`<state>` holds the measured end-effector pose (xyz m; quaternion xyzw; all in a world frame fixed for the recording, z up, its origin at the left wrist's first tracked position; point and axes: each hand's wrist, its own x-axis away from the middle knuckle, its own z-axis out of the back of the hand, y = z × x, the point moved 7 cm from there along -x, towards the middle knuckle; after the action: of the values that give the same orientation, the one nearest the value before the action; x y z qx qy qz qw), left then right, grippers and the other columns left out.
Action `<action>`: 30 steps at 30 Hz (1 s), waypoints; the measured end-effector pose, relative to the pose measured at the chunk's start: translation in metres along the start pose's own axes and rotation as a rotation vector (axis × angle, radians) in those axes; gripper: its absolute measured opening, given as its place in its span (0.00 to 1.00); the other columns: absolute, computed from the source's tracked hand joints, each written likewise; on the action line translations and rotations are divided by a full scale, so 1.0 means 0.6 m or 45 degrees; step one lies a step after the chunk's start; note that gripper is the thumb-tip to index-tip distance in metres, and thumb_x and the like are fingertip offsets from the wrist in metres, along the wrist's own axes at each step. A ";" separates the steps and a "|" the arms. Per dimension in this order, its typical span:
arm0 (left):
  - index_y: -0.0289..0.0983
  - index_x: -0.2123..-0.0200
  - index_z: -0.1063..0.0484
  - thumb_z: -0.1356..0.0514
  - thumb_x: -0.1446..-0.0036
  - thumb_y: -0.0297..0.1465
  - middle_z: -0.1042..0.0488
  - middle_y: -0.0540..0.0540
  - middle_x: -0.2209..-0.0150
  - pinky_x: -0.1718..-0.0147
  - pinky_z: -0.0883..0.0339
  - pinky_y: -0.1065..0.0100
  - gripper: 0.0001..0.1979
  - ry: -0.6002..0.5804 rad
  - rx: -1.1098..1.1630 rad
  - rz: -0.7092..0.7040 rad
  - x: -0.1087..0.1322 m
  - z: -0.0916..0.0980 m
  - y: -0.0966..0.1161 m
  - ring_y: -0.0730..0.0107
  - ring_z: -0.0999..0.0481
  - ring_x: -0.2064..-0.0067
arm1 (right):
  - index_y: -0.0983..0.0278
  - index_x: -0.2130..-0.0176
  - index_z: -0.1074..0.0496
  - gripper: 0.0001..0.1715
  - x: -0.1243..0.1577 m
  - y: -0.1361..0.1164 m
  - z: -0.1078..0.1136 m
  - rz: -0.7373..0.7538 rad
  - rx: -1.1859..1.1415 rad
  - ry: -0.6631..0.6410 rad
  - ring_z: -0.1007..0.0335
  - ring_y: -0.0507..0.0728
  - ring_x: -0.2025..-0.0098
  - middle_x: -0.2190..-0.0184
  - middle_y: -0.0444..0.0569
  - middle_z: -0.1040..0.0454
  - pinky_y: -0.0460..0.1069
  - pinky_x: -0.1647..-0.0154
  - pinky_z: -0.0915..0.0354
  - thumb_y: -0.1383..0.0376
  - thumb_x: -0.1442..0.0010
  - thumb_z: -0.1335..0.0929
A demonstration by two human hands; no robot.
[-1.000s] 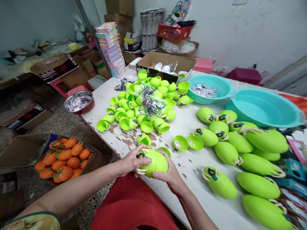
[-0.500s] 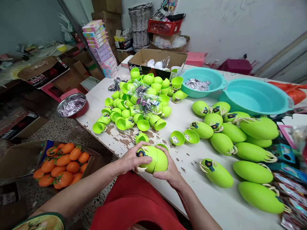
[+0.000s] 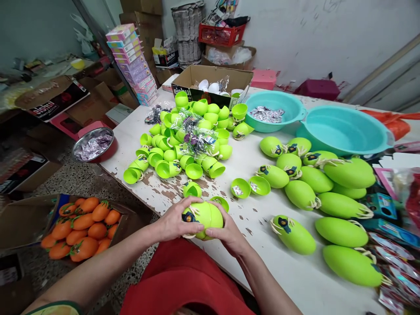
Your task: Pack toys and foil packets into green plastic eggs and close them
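Note:
My left hand (image 3: 173,222) is closed around the end of a green plastic egg (image 3: 207,213) that carries a dark blue flower and cream strings. My right hand (image 3: 231,232) grips its plain end, thumb across the front. The two halves meet at a visible seam. Just beyond my hands lie a green half shell with string (image 3: 192,189) and another half shell (image 3: 220,203), partly hidden by my right fingers. Two open half shells (image 3: 240,188) farther off hold small silvery packets. Several whole green eggs (image 3: 293,234) lie to the right.
A heap of green half shells (image 3: 169,155) covers the table's left part. Two turquoise basins (image 3: 348,131) stand behind, one holding packets. A metal bowl (image 3: 95,144) of packets sits left, above a carton of orange eggs (image 3: 85,221). An open carton (image 3: 226,74) stands at the back.
The two halves of the egg have come closer together, and my right hand has moved left, its thumb now over the front. The whole view has shifted slightly.

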<state>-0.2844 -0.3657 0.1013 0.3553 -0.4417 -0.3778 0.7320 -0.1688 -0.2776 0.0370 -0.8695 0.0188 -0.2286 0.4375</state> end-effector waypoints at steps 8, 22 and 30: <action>0.42 0.43 0.37 0.33 0.50 0.43 0.29 0.50 0.60 0.66 0.35 0.70 0.33 0.008 0.281 0.127 0.001 0.001 -0.025 0.69 0.30 0.62 | 0.56 0.42 0.37 0.51 0.000 -0.014 0.002 0.087 0.199 0.082 0.30 0.65 0.48 0.48 0.50 0.29 0.59 0.48 0.32 0.58 0.62 0.19; 0.44 0.41 0.41 0.34 0.50 0.46 0.30 0.49 0.60 0.70 0.35 0.71 0.35 -0.068 0.327 0.171 0.000 0.000 -0.031 0.71 0.30 0.67 | 0.55 0.41 0.39 0.51 -0.003 -0.020 0.005 0.206 0.466 0.040 0.32 0.64 0.47 0.44 0.50 0.33 0.57 0.46 0.34 0.56 0.60 0.19; 0.42 0.42 0.38 0.33 0.50 0.43 0.30 0.49 0.60 0.66 0.34 0.71 0.34 -0.174 0.314 0.046 -0.004 0.004 -0.031 0.70 0.30 0.63 | 0.55 0.43 0.40 0.50 -0.008 -0.025 -0.015 -0.010 0.231 -0.068 0.26 0.63 0.56 0.52 0.49 0.28 0.56 0.61 0.26 0.59 0.59 0.19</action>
<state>-0.2918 -0.3726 0.0851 0.4079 -0.5400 -0.3308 0.6577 -0.1791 -0.2741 0.0512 -0.8321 -0.0170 -0.2077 0.5140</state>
